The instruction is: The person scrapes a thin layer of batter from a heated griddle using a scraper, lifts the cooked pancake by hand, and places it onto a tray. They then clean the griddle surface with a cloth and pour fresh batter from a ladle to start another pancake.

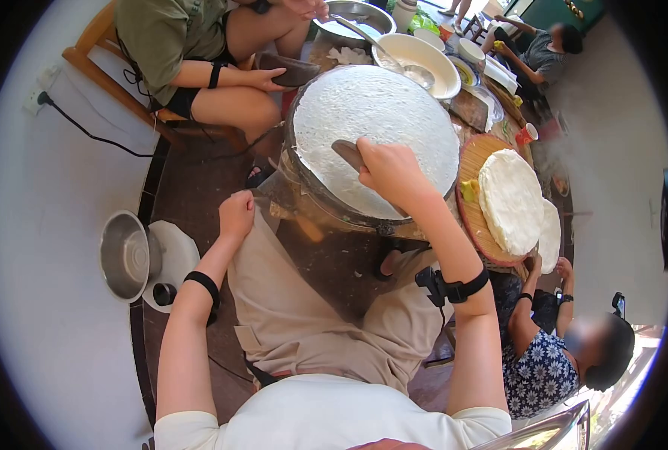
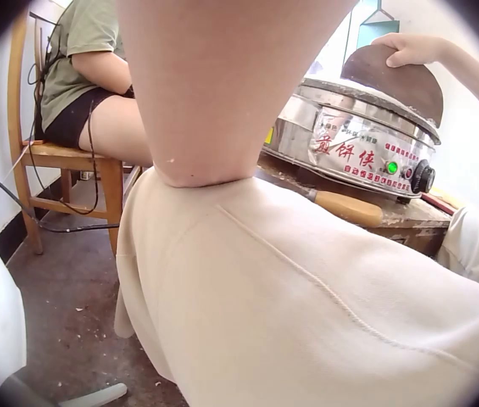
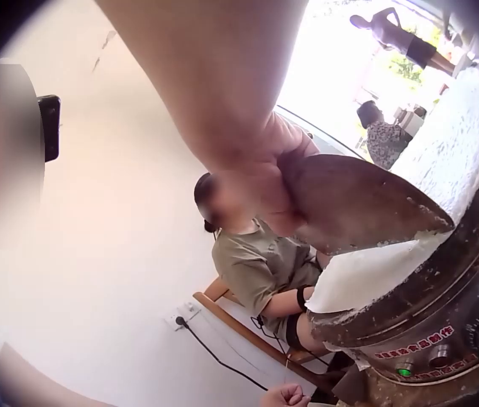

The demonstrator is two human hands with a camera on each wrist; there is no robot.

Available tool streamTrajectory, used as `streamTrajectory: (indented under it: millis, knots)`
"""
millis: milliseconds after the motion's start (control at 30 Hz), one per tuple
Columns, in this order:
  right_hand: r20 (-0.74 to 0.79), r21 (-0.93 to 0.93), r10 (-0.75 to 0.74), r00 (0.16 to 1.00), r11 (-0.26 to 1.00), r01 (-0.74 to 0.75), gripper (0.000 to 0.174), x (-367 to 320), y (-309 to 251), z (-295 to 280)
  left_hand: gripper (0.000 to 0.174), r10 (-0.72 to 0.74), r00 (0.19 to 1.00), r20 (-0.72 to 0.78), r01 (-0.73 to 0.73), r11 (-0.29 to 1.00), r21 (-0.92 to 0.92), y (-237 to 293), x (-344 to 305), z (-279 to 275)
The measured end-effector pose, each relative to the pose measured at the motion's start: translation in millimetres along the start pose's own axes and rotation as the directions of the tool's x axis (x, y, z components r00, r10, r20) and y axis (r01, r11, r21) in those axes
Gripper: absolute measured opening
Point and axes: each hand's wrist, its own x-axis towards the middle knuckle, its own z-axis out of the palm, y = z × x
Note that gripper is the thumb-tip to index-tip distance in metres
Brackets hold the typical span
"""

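My right hand (image 1: pixel 392 171) grips a dark, half-moon scraper (image 3: pixel 367 203) by its upper edge. The scraper stands on edge at the white batter layer (image 1: pixel 379 105), which covers most of the round electric griddle (image 2: pixel 341 144). In the right wrist view, batter clings to the scraper's lower tip. Curled into a fist, my left hand (image 1: pixel 236 216) rests on my left knee and holds nothing visible. My forearm hides that hand in the left wrist view. A green light glows on the griddle's front panel.
Right of the griddle, flat white rounds (image 1: pixel 511 201) lie stacked on a woven tray (image 1: pixel 472 154). Behind stands a batter bowl (image 1: pixel 443 71) with a ladle. One person sits at the left holding a dark scraper (image 1: pixel 293 73); another at the right reaches toward the tray. A wooden handle (image 2: pixel 350 208) lies below the griddle.
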Motion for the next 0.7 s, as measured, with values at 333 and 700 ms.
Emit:
streamTrajectory:
  millis: [333, 700]
  knots:
    - [-0.022, -0.093, 0.079, 0.997, 0.992, -0.081, 0.02, 2, -4, -9, 0.011, -0.03, 1.0, -0.005, 0.03, 0.999, -0.028, -2, 2, -7]
    - [-0.041, -0.131, 0.153, 0.987, 0.979, -0.157, 0.018, -53, -6, 5, 0.013, -0.01, 1.0, -0.008, 0.009, 0.998, -0.064, -1, 7, -2]
